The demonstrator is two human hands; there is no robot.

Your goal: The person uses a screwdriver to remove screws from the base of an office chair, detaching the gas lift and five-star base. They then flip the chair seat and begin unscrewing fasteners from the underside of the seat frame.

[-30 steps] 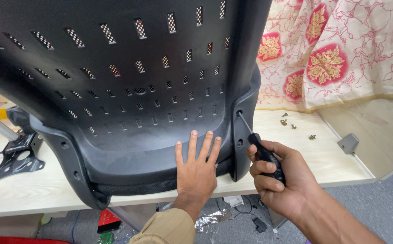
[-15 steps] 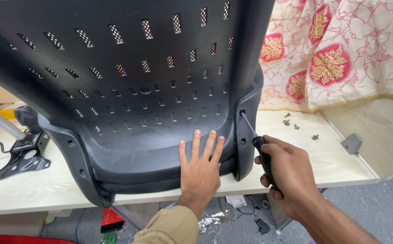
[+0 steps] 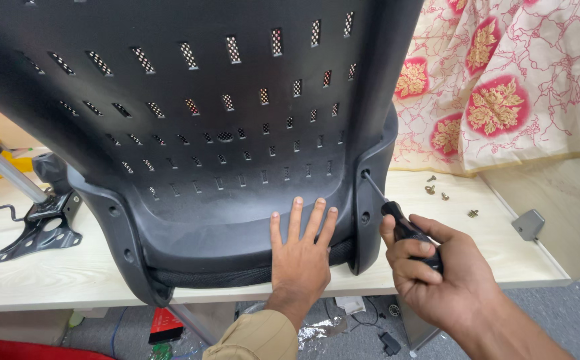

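Loose screws [image 3: 444, 193] lie on the table [image 3: 50, 273] beyond the right hand; floral cloth [image 3: 503, 87] hangs behind, a metal bracket [image 3: 36, 230] far left.

Matt black plastic chair back [image 3: 203, 100]

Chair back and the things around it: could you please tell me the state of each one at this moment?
Chair back: upright on the table, braced.
Left hand: flat against the shell, fingers spread.
Right hand: closed on the screwdriver.
Screwdriver: tip in the upper side hole.
Lower side hole: looks empty.
Loose screws: lying on the table.
Metal base plate: lying flat.
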